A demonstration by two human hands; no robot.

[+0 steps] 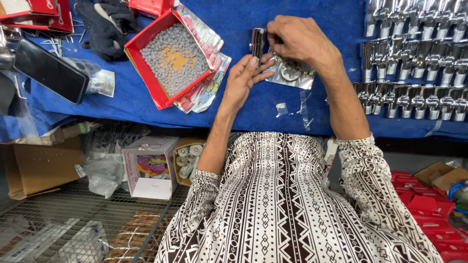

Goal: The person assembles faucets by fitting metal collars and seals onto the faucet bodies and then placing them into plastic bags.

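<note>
Chrome fitting pinched between both hands

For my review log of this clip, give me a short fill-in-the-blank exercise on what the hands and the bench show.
1. Both hands, the left hand and the right hand, hold a shiny ____ part above the cloth.
2. The cloth covering the bench is ____.
3. The open red box is filled with small ____ pieces.
4. Rows of finished chrome parts lie to the person's ____.

Missing words: metal; blue; grey; right
</note>
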